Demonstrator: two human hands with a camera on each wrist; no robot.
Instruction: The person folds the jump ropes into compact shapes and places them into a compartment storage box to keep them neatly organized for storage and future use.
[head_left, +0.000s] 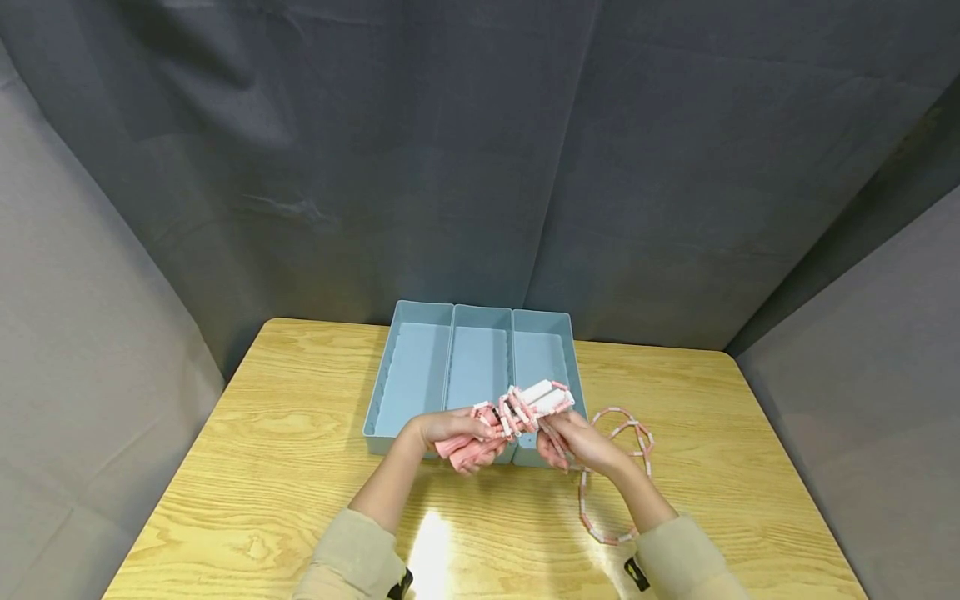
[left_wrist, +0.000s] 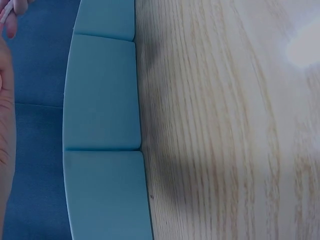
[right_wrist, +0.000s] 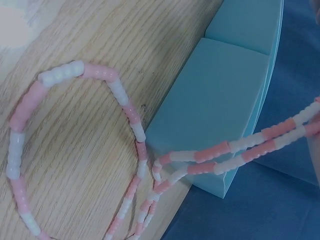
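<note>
A jump rope with pink and white beads (head_left: pixel 519 410) is wound several times around its own two handles (head_left: pixel 472 450), pink at one end and white at the other. My left hand (head_left: pixel 450 427) grips the bundled handles by their pink part, above the front of the tray. Close by on the right, my right hand (head_left: pixel 588 443) holds the beaded rope beside the white handle ends. From it two strands (right_wrist: pixel 230 156) run down across the tray's corner to a loose loop on the table. Only edges of the hands show in the wrist views.
Beneath the hands stands a blue-grey tray with three compartments (head_left: pixel 408 371), on a wooden table (head_left: pixel 285 467). The loose rope loop (head_left: pixel 583 500) lies right of the tray. A dark curtain (head_left: pixel 450 167) hangs behind the table, with pale panels at both sides.
</note>
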